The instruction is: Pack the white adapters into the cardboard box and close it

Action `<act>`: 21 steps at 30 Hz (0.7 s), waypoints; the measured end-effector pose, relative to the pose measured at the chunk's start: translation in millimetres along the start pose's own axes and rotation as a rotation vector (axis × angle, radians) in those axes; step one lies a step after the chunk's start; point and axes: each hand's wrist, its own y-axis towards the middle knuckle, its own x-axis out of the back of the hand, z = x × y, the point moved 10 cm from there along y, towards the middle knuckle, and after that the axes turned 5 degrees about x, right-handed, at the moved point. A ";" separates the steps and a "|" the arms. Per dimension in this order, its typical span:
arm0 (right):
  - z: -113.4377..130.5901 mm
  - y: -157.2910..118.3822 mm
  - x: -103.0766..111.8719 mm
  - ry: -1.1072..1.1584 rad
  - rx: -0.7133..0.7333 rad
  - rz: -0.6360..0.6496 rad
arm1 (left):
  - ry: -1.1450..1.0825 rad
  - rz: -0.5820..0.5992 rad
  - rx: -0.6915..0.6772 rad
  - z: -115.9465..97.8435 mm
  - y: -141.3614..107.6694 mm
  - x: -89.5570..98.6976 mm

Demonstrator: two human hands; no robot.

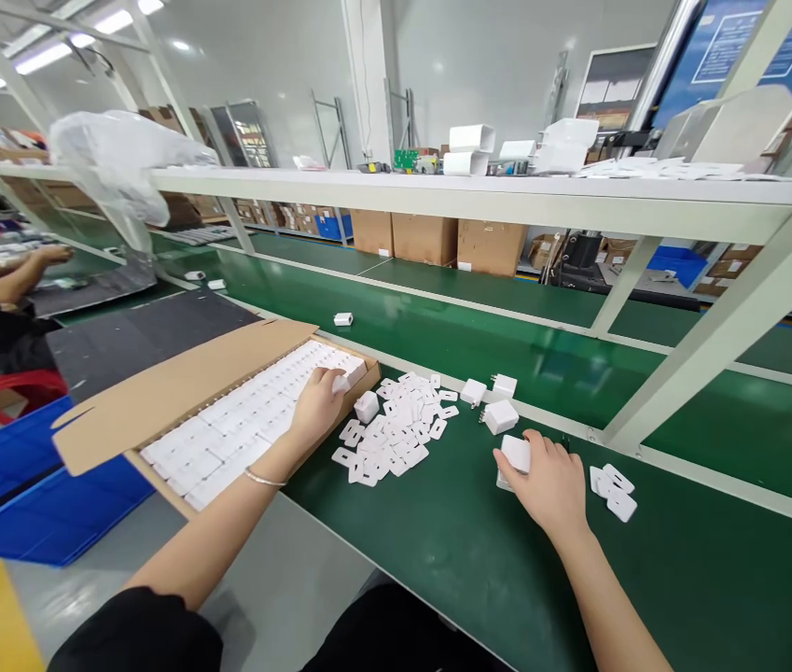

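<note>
My left hand [316,406] reaches into an open cardboard box [178,383] packed with rows of white chargers [242,425] and closes on one white charger [340,383] at the box's far end. My right hand [542,481] rests on the green worktop [479,560], gripping a white charger [516,455] by the fingertips. A heap of small white plastic covers [396,429] lies between the two hands. Three loose white chargers [500,415] sit just beyond my right hand, and one [366,406] stands beside the box.
A few white covers [612,490] lie right of my right hand. A green conveyor belt [437,327] carries a lone charger [343,319]. Another person's arms [10,271] work at far left. A white shelf [479,191] overhangs; blue bins [18,485] stand on the floor.
</note>
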 end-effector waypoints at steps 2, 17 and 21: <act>-0.9 0.6 -0.9 0.016 -0.008 0.016 | 0.057 0.021 -0.033 -0.7 4.3 1.0; -5.4 1.9 -7.2 0.035 -0.058 0.110 | 0.196 0.503 -0.321 -4.2 32.0 13.9; -6.0 2.3 -8.8 0.045 -0.059 0.103 | 0.133 0.582 -0.398 -12.7 18.3 0.2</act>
